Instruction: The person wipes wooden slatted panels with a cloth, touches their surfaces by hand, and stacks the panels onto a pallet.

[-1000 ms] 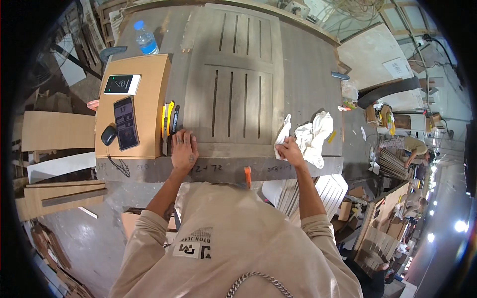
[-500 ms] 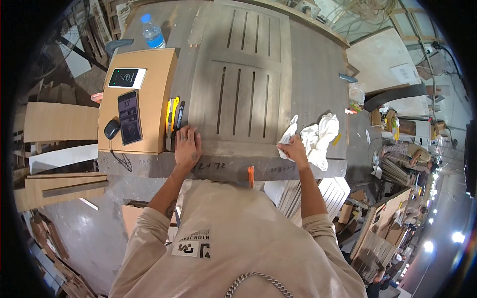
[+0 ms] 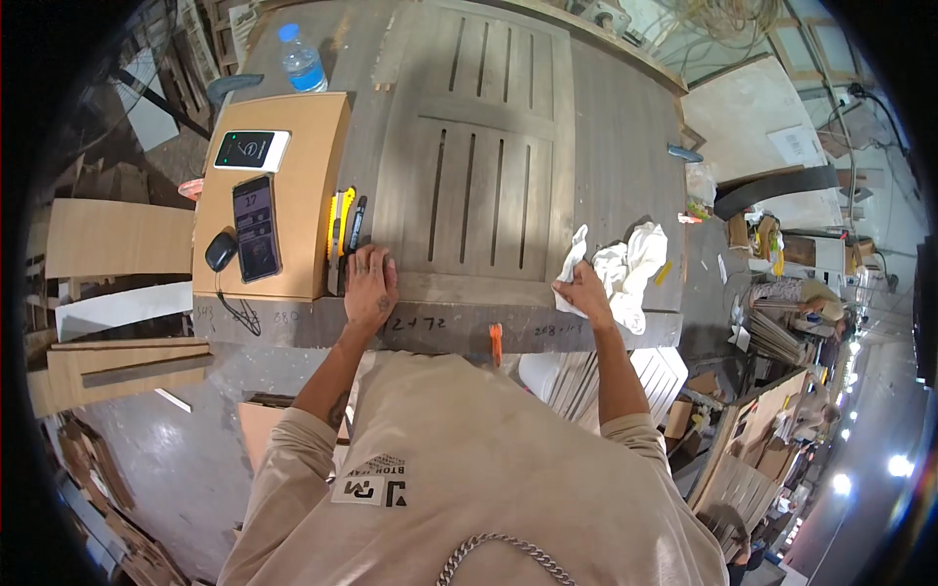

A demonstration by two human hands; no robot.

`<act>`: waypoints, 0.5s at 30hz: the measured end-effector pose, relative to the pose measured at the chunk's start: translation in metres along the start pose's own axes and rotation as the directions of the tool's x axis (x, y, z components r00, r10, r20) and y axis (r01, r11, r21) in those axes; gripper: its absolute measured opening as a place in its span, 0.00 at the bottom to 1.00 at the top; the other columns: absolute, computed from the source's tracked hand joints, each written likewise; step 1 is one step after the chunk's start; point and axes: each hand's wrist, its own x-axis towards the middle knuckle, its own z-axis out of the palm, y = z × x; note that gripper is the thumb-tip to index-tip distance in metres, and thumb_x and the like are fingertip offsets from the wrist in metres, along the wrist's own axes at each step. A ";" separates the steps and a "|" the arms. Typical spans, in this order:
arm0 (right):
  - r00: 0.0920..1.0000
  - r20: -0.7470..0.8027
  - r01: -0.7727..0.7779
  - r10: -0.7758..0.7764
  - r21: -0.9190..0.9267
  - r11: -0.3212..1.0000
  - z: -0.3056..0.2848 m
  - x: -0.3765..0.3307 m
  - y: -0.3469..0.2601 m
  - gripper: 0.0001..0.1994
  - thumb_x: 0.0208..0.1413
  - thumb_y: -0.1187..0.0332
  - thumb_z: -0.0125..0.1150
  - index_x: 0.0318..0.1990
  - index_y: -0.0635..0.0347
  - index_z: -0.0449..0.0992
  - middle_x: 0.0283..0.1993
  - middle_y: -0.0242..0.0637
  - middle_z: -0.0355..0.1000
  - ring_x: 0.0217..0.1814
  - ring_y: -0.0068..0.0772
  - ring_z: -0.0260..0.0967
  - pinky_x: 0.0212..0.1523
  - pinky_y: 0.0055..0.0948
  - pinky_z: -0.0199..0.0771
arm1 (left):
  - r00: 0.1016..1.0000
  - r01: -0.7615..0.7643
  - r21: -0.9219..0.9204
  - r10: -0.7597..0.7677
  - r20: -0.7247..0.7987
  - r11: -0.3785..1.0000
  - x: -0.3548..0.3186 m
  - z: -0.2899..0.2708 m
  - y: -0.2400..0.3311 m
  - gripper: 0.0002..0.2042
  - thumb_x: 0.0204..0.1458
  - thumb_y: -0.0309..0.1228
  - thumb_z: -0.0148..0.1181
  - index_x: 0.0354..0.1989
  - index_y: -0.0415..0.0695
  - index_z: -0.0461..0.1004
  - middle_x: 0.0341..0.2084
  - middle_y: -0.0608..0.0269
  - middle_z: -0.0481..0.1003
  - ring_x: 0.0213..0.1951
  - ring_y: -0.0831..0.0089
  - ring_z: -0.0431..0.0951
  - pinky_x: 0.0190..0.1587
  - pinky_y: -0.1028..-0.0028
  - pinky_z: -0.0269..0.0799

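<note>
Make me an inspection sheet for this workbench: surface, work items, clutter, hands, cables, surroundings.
Surface: grey-brown tabletop, handwritten marks along its near edge.
Job's things: slotted wooden panel lying flat; crumpled white cloth by its near right corner.
Clutter: blue-capped bottle; cardboard box bearing phone, white-edged device and small black case; yellow tool and dark pen beside the box.
Hands: left hand rests at the panel's near left corner; right hand pinches the cloth.
Cables: thin dark cord by the box's near edge; coiled cables beyond the table.
Surroundings: boards at left; co-worker at right.
</note>
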 end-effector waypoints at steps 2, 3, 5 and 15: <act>1.000 -0.006 0.005 -0.005 0.006 1.000 0.000 -0.002 -0.003 0.16 0.43 0.73 0.69 0.28 0.61 0.62 0.17 0.31 0.65 0.17 0.18 0.62 0.16 0.23 0.58 | 1.000 -0.005 -0.004 0.005 0.000 1.000 -0.001 0.001 -0.002 0.12 0.54 0.31 0.51 0.46 0.44 0.66 0.44 0.54 0.67 0.46 0.53 0.67 0.50 0.58 0.64; 1.000 0.010 0.012 -0.012 -0.001 1.000 -0.001 -0.004 -0.008 0.15 0.44 0.73 0.69 0.29 0.62 0.63 0.17 0.31 0.65 0.17 0.18 0.61 0.16 0.23 0.59 | 1.000 0.001 -0.007 -0.001 0.000 1.000 -0.002 0.000 -0.003 0.12 0.54 0.31 0.51 0.46 0.44 0.66 0.43 0.54 0.67 0.46 0.53 0.67 0.50 0.58 0.64; 0.999 0.026 0.024 -0.023 -0.011 1.000 -0.002 -0.007 -0.016 0.14 0.44 0.72 0.68 0.29 0.62 0.64 0.17 0.31 0.65 0.17 0.18 0.61 0.17 0.22 0.59 | 1.000 0.009 -0.012 -0.009 -0.005 1.000 -0.003 0.000 -0.003 0.11 0.54 0.31 0.51 0.45 0.43 0.67 0.43 0.54 0.67 0.46 0.53 0.67 0.50 0.58 0.64; 0.997 0.064 0.054 -0.050 -0.051 0.997 -0.012 0.002 0.001 0.14 0.45 0.73 0.66 0.24 0.60 0.62 0.18 0.32 0.65 0.18 0.19 0.62 0.19 0.25 0.60 | 0.999 -0.015 -0.009 0.015 -0.046 1.000 -0.003 -0.002 -0.004 0.12 0.54 0.30 0.51 0.46 0.44 0.66 0.42 0.54 0.67 0.45 0.53 0.67 0.49 0.60 0.65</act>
